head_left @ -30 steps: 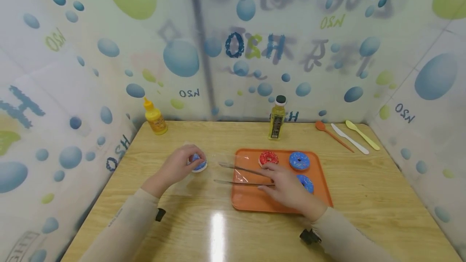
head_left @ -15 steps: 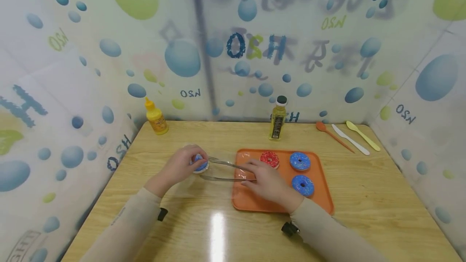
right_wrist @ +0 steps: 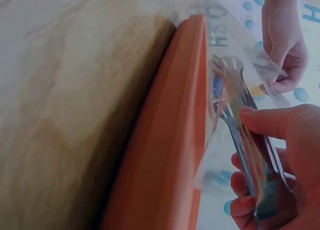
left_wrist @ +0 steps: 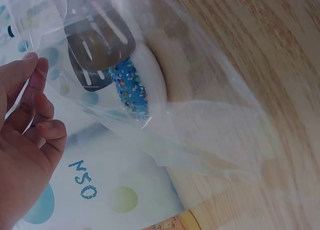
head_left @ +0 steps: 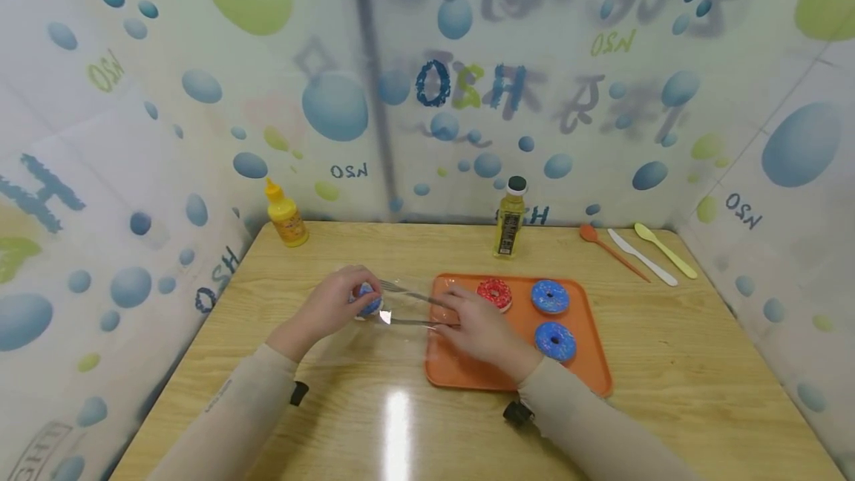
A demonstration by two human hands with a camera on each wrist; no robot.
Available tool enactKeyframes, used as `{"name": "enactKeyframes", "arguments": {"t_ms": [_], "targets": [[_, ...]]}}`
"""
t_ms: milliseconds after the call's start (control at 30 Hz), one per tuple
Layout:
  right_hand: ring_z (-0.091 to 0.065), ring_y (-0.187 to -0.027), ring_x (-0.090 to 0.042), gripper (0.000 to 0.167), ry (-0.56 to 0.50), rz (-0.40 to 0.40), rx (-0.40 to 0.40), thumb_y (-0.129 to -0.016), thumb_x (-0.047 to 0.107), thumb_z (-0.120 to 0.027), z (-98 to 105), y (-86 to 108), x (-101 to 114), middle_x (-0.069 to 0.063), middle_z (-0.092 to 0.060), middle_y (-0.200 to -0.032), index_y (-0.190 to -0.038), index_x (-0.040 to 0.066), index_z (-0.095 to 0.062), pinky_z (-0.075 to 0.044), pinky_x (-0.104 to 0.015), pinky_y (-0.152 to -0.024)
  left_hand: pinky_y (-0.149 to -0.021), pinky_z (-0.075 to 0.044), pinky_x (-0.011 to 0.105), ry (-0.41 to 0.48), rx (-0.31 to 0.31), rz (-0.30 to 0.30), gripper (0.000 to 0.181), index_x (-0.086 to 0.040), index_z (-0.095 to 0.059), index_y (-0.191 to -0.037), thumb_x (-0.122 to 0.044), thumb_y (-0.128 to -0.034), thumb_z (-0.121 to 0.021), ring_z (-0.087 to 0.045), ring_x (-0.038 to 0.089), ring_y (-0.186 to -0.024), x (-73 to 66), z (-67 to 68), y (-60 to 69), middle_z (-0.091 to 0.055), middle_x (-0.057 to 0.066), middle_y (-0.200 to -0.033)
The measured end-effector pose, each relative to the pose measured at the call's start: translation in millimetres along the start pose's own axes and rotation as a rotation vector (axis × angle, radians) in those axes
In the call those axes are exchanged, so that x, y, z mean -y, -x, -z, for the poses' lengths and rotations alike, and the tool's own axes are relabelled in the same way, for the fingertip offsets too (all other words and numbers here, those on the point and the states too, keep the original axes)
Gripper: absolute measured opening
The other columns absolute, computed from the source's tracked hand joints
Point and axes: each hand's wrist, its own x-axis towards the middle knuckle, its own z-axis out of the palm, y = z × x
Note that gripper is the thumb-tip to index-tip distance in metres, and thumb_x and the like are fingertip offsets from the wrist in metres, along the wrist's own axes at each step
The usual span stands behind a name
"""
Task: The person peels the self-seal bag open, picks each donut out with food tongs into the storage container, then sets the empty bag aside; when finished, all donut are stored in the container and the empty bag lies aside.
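My left hand (head_left: 329,301) pinches the edge of a clear plastic bag (left_wrist: 210,135) between thumb and fingertips. Inside the bag sits a donut with blue icing and sprinkles (left_wrist: 131,88), partly behind the left hand in the head view. My right hand (head_left: 486,329) grips metal tongs (right_wrist: 267,182) with the fingers round their arms. Their slotted tips reach into the bag beside the donut; whether they clamp it I cannot tell. Under the right hand lies an orange tray (head_left: 461,377) bearing a red donut (head_left: 504,299) and two blue donuts, one farther (head_left: 562,297), one nearer (head_left: 567,344).
A yellow squeeze bottle (head_left: 289,223) stands at the back left of the wooden table (head_left: 320,421). Behind the tray is an oil bottle (head_left: 509,225). At the back right lie an orange spoon (head_left: 614,252), a white knife (head_left: 643,257) and a yellow-green spoon (head_left: 666,251).
My right hand has moved left, carrying the tongs farther into the bag up to the blue donut. The tongs' arms stand closer together. My left hand has stayed nearly in place.
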Motion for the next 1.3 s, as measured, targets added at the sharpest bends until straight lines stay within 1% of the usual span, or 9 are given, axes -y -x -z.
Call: {"name": "enactKeyframes", "arguments": {"t_ms": [233,367,567,700,833,1000,1067,1167,1300], "targets": [[-0.068,-0.097,-0.018,0.047,0.029,-0.003,-0.026,-0.092,0.032,-0.080,-3.6,-4.1,2.9,0.002,-0.063,-0.115,-0.135,0.016,-0.068,-0.059,-0.037,-0.082,-0.068,-0.045,0.029,-0.002,0.001,0.003,0.005,-0.019,-0.073,-0.100,-0.015,-0.0977,-0.072,-0.050,0.012,-0.077,0.0,-0.4,-2.6,-0.066,-0.008,-0.096],[-0.068,-0.097,-0.017,0.045,0.043,0.001,-0.031,-0.093,0.030,-0.079,-3.7,-5.2,3.2,0.002,-0.064,-0.115,-0.134,0.017,-0.068,-0.059,-0.036,-0.080,-0.068,-0.046,0.029,0.002,-0.001,0.001,0.004,-0.018,-0.074,-0.100,-0.015,-0.0977,-0.073,-0.051,0.012,-0.078,0.8,-0.3,-3.7,-0.067,-0.008,-0.097],[-0.066,-0.096,-0.017,0.045,0.020,0.021,-0.025,-0.092,0.029,-0.080,-0.9,1.3,2.1,0.003,-0.063,-0.119,-0.134,0.019,-0.069,-0.057,-0.033,-0.080,-0.068,-0.045,0.028,-0.002,-0.017,-0.018,0.006,-0.018,-0.073,-0.099,-0.013,-0.0966,-0.073,-0.051,0.013,-0.077,4.1,-0.4,-1.8,-0.067,-0.007,-0.096],[-0.064,-0.091,-0.019,0.046,-0.024,0.024,-0.017,-0.092,0.030,-0.080,5.4,13.0,1.0,0.004,-0.063,-0.117,-0.136,0.021,-0.068,-0.053,-0.029,-0.074,-0.068,-0.045,0.027,-0.003,-0.025,-0.026,0.007,-0.019,-0.073,-0.099,-0.013,-0.0958,-0.075,-0.050,0.011,-0.077,6.7,-1.3,1.2,-0.068,-0.008,-0.096],[-0.065,-0.096,-0.019,0.047,-0.040,0.015,-0.008,-0.093,0.029,-0.080,15.5,29.2,-1.0,0.003,-0.064,-0.119,-0.138,0.023,-0.067,-0.055,-0.031,-0.078,-0.068,-0.044,0.027,-0.006,-0.030,-0.022,0.008,-0.021,-0.073,-0.099,-0.015,-0.0955,-0.075,-0.050,0.011,-0.078,8.8,-2.5,4.8,-0.068,-0.009,-0.098],[-0.064,-0.088,-0.014,0.050,-0.036,-0.049,0.006,-0.092,0.031,-0.080,29.8,53.2,-4.9,0.005,-0.062,-0.127,-0.139,0.027,-0.065,-0.053,-0.027,-0.071,-0.068,-0.044,0.027,-0.005,-0.029,-0.003,0.008,-0.019,-0.074,-0.100,-0.013,-0.0956,-0.075,-0.050,0.012,-0.078,9.2,-3.0,7.9,-0.068,-0.009,-0.098],[-0.060,-0.080,-0.011,0.050,-0.043,-0.074,0.001,-0.091,0.032,-0.081,35.1,62.0,-8.0,0.007,-0.062,-0.128,-0.139,0.028,-0.065,-0.049,-0.024,-0.064,-0.068,-0.044,0.027,-0.009,-0.029,0.000,0.008,-0.019,-0.074,-0.101,-0.013,-0.0961,-0.074,-0.050,0.012,-0.078,9.2,-3.1,8.0,-0.068,-0.009,-0.098],[-0.053,-0.073,-0.005,0.051,-0.071,-0.071,-0.018,-0.091,0.030,-0.082,41.8,73.4,-14.5,0.009,-0.062,-0.129,-0.139,0.026,-0.066,-0.046,-0.021,-0.058,-0.068,-0.043,0.027,-0.013,-0.029,-0.001,0.008,-0.019,-0.074,-0.102,-0.013,-0.0966,-0.074,-0.051,0.014,-0.078,9.8,-3.2,7.8,-0.068,-0.009,-0.098],[-0.045,-0.068,0.002,0.051,-0.069,-0.029,-0.053,-0.090,0.027,-0.082,49.5,85.9,-23.9,0.006,-0.064,-0.129,-0.138,0.023,-0.066,-0.043,-0.019,-0.056,-0.068,-0.043,0.028,-0.009,-0.027,-0.006,0.008,-0.019,-0.073,-0.102,-0.012,-0.0968,-0.073,-0.052,0.016,-0.078,10.6,-2.7,6.4,-0.068,-0.008,-0.098]]}}
